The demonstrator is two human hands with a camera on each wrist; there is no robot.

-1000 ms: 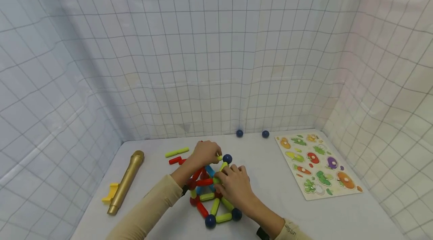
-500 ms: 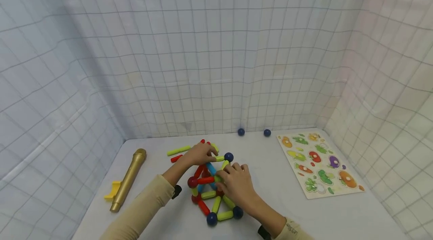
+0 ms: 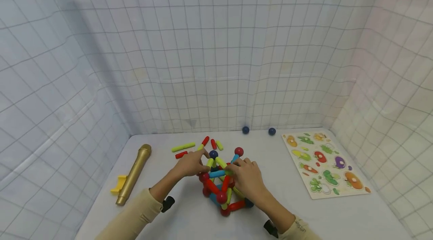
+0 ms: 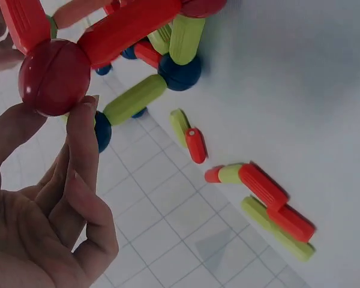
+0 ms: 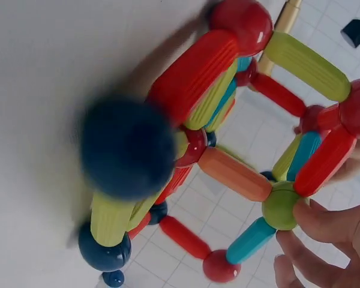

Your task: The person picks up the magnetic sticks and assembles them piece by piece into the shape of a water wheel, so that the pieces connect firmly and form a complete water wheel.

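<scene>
A framework of magnetic building sticks and balls (image 3: pixel 221 197), in red, blue, yellow-green and light blue, stands on the table between the two hands. On its left side my left hand (image 3: pixel 188 164) pinches a red ball (image 4: pixel 54 78), seen from below in the left wrist view. My right hand (image 3: pixel 249 179) is on the opposite side, with thumb and fingers on a green ball (image 5: pixel 280 206). Red, orange and light-blue sticks join that green ball. A dark blue ball (image 3: pixel 213 154) tops two yellow-green sticks at the back. The hands hide parts of the frame.
Behind the framework lie several loose sticks, among them a long yellow-green stick (image 3: pixel 183 147). Two dark blue balls (image 3: pixel 246 130) rest by the back curtain. At left is a gold microphone (image 3: pixel 135 172) beside a yellow piece (image 3: pixel 119 184); a vegetable puzzle board (image 3: pixel 324 164) lies right.
The framework has turned, bringing different sides to the front. My left hand has let go of the yellow-green stick near the blue ball and come to a red ball. The head view has shifted slightly.
</scene>
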